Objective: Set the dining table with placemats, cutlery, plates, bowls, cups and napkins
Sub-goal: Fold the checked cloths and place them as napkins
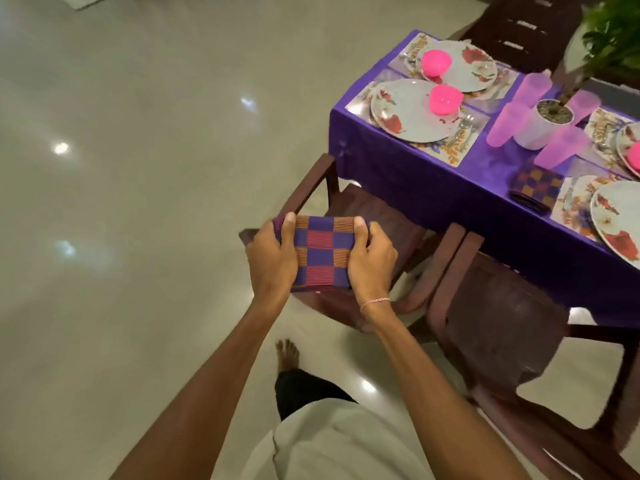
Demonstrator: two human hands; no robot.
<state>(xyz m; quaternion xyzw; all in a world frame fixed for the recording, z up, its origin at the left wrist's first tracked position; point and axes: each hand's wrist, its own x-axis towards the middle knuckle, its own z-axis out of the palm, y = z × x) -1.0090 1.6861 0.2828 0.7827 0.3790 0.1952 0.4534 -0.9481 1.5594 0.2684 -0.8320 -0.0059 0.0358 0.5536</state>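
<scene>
A folded checked napkin (320, 252) is stretched between both hands, left hand (272, 259) pinching its left edge, right hand (370, 259) its right, above a chair (374, 216) beside the bench (450, 188).

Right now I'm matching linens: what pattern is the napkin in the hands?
The napkin is checked purple with orange and red-striped squares, seen in the head view.
</scene>
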